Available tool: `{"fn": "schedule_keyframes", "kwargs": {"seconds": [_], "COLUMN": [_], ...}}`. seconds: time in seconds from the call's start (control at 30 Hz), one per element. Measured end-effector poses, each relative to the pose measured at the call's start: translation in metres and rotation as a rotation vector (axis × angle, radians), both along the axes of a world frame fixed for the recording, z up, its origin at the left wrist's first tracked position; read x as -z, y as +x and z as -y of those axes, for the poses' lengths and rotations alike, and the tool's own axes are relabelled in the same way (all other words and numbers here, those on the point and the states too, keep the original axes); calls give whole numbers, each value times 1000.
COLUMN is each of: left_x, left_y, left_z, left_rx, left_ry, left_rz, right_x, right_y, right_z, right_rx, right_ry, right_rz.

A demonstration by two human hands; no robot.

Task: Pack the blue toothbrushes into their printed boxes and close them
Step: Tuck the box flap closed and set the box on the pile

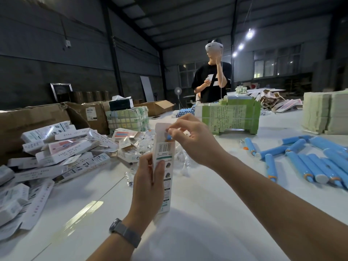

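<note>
I have the tall white printed cardboard box [163, 166] upright above the white tabletop [216, 213], my left hand [148, 182] wrapped round its lower half, thumb on the printed face. My right hand [190, 140] is up at the open top, fingertips pinched at the flap, where the tip of a blue plastic toothbrush [169, 137] just shows inside the mouth. The box looks light and thin-walled, easy to crush, so I judge the grip belongs on its narrow edges, not its broad faces. The toothbrush looks stiff and smooth, likely to slide down freely. More loose blue toothbrushes [308, 162] lie in a heap to my right, and a pile of packed white boxes [56, 151] sits to my left. Next, I reckon, comes tucking the top flap shut.
</note>
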State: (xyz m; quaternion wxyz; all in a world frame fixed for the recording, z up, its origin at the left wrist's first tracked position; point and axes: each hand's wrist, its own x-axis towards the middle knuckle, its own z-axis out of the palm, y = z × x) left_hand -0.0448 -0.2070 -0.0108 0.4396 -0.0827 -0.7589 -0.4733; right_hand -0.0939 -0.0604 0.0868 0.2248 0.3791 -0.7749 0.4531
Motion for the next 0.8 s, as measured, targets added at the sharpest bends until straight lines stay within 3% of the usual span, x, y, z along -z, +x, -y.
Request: {"fn": "schedule_keyframes", "kwargs": {"seconds": [0.13,0.3,0.33,0.43,0.47,0.53,0.7,0.8], "left_x": [-1,0,1,1,2,4,5,6], "left_y": [1,1,0,-1,-2,-3,-5,-6], "left_z": [1,1,0,0,0,2,4,4], "left_rx": [-25,-12,-12,3,8,16,38,49], "left_ry": [-13,15,15,6,9,20,14,6], "left_rz": [-14,1,-5,-16,-13,-5,-15,-23], "right_x": [11,27,35,74,85,93,84,83], "right_y": [-7,-34,-43,-61,-62,-62,-67,-67], "right_z": [4,0,-1,4,7,8,1,0], "right_rx": [-82,86,134,186,164,151,397,469], "right_ry": [116,-216,-121,576,709,760,662,718], "right_rz": [13,-41,-4,124,195,294,161,164]}}
